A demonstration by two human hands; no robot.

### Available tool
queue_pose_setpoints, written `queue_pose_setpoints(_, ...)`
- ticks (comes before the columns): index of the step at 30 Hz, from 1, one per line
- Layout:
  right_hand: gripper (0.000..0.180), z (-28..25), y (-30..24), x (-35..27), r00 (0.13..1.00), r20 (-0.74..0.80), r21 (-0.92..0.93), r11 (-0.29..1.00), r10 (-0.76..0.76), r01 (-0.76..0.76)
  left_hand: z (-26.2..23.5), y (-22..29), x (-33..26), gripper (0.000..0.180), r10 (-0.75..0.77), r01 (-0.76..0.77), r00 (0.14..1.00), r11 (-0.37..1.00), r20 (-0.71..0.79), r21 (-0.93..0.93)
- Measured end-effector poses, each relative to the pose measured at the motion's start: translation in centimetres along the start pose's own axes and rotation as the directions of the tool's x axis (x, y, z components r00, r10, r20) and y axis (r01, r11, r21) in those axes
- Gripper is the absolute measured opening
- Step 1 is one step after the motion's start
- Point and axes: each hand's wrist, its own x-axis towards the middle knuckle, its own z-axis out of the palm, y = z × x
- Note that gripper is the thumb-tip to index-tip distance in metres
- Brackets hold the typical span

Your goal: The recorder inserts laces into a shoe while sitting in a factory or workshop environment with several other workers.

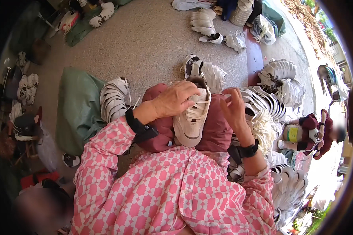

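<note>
Left hand (pixel 175 98) curls over the shoe (pixel 188 129), grip unclear; right hand (pixel 234 109) half-open, seemingly empty. Unbraced, the shoe could slip.

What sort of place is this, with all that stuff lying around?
It looks like an informal shoe workshop, perhaps partly open-air: there's a pale laced shoe in the middle, rows of overlapping pale shoe pieces on the speckled floor, and bright greenery beyond, at upper right.
</note>
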Motion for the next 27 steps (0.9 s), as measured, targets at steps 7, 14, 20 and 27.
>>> queue_pose_setpoints(7, 0.017, 2.1, -1.2, -2.1, 0.963, 0.218, 0.085, 0.98, 0.159, -0.181, 3.5, -2.4, 1.3, 0.036, -0.078, 0.074, 0.994, 0.996, -0.072, -0.058)
queue_pose_setpoints(14, 0.018, 2.3, -1.3, -2.2, 0.853, 0.336, 0.261, 0.831, 0.399, -0.492, 4.4, -3.0, 2.0, 0.045, -0.28, 0.279, 0.96, 0.96, -0.02, -0.029)
queue_pose_setpoints(20, 0.014, 1.8, 0.3, -2.6, 0.685, 0.629, 0.618, 0.297, 0.368, -0.727, 4.2, -3.0, 2.9, 0.044, -0.339, 0.342, 0.94, 0.929, 0.04, -0.145)
queue_pose_setpoints(27, 0.006, 4.2, 1.7, -5.1, 0.716, 0.698, 0.615, -0.529, 0.018, -0.585, 4.4, -2.7, 2.9, 0.041, -0.352, 0.352, 0.936, 0.932, 0.009, -0.085)
